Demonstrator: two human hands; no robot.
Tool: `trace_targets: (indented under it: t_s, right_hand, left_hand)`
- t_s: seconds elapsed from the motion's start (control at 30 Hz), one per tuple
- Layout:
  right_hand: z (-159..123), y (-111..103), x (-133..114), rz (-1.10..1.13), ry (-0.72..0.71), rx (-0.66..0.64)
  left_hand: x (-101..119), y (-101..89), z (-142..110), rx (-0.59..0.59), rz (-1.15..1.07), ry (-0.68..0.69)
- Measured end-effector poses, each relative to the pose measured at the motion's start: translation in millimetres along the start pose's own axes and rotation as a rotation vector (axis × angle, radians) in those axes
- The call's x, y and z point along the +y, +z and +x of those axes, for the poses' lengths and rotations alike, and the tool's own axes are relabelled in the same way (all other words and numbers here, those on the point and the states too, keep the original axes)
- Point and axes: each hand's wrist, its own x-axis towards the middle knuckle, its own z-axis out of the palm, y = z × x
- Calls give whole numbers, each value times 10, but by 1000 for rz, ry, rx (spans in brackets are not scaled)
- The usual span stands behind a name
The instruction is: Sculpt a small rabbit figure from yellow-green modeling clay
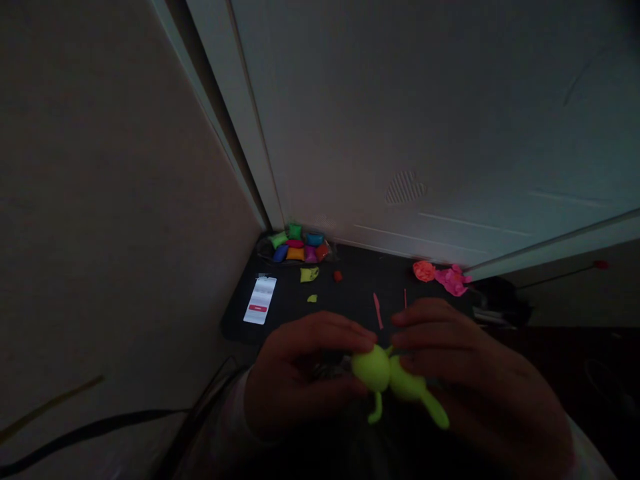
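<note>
Between my two hands is a bright yellow-green clay figure (371, 369), made of a round ball joined to a longer body with thin limbs hanging down. My left hand (305, 373) pinches the ball part between thumb and fingertips. The fingers of my right hand (480, 373) wrap over the body part, which hides some of it. Just beyond the hands on the dark table lie a pink plastic knife (378, 311) and a thin pink stick (405, 298), partly behind my right fingers.
Several coloured clay packets (296, 253) lie at the table's back left, near a lit phone (260, 300). Torn yellow wrapper pieces (309, 274) and a small red lump (337, 275) are mid-table. Orange (424, 271) and pink clay shapes (453, 280) sit back right, against a white door (400, 120).
</note>
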Motion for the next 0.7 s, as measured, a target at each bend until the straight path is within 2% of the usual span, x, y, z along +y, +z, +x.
trace_targets:
  t_s: [0.27,0.4,0.53,0.7]
  right_hand:
    - [14,109,185,15,33,16]
    - [38,163,266,23,76,17]
    - [91,186,292,66,117,25]
    - [136,264,333,200,271,31]
  left_hand:
    - [-192,-7,85,81,-179,-160]
    - [-298,-25,130,96,-339,-297]
    - [-379,-7,189,134,-520,-370]
    - [-466,27,235,187,-781,-473]
